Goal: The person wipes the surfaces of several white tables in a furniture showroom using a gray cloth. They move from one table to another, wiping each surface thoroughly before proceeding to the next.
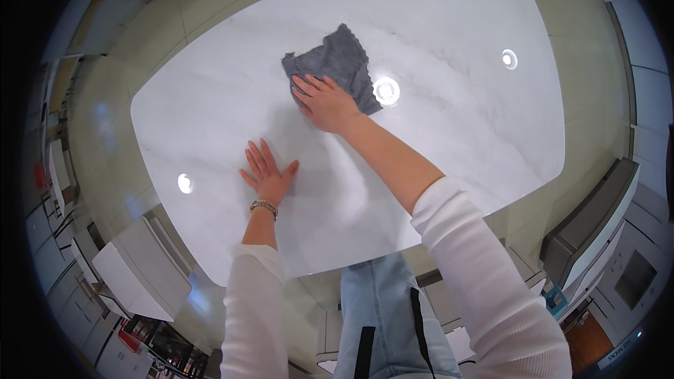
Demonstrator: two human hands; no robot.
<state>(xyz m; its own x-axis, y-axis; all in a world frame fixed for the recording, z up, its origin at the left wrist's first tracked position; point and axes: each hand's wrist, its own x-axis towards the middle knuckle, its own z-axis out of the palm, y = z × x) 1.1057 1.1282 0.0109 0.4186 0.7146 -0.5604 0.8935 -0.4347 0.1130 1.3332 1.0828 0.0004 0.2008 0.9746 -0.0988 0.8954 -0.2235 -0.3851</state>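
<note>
A grey cloth (345, 55) with ragged, wavy edges lies spread on a glossy white marble-patterned tabletop (447, 131). My right hand (327, 104) holds it down against the surface, palm down, fingers over its near left part; what the palm covers is hidden. Nearer to me and to the left, my left hand (268, 176) rests flat on the bare tabletop with its fingers spread and nothing in them. A beaded bracelet (264, 208) circles the left wrist.
Pale floor tiles (210, 16) surround the table. White-and-grey furniture (142, 268) stands at the lower left, and a grey-topped unit (590, 221) at the lower right. The table's near edge is close to my legs (389, 310). Ceiling lights reflect in the tabletop.
</note>
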